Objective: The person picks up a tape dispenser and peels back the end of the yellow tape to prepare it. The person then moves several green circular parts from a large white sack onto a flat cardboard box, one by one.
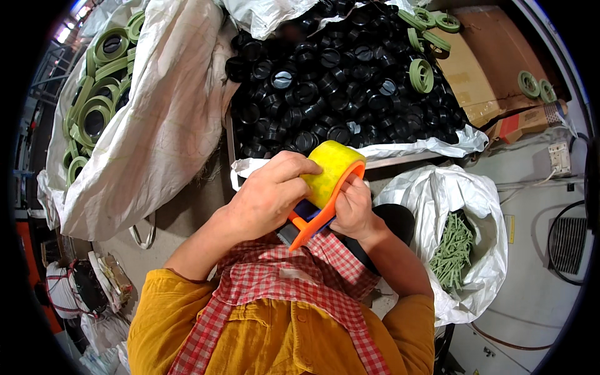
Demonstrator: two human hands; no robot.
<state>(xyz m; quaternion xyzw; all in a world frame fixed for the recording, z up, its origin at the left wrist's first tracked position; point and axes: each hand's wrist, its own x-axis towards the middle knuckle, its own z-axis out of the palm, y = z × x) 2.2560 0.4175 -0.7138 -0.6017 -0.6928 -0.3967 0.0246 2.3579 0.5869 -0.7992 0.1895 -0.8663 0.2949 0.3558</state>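
Note:
In front of my chest I hold an orange and dark blue tape dispenser point(305, 237) loaded with a wide roll of yellow packing tape point(329, 164). The fingers of my left hand point(269, 189) are bent and pressed on the roll's left side. On the other side, my right hand point(354, 209) grips the orange frame, with some fingertips reaching toward the roll's open core. The dispenser's toothed metal edge point(289, 235) faces down toward my lap. Part of the blue piece is hidden between my hands.
Beyond my hands stands a lined bin heaped with black round caps point(325, 94). A white sack point(169, 119) with green rings point(95, 119) leans at the left. At right are a white bag point(490, 275) of green strips point(451, 250) and a cardboard box point(465, 69).

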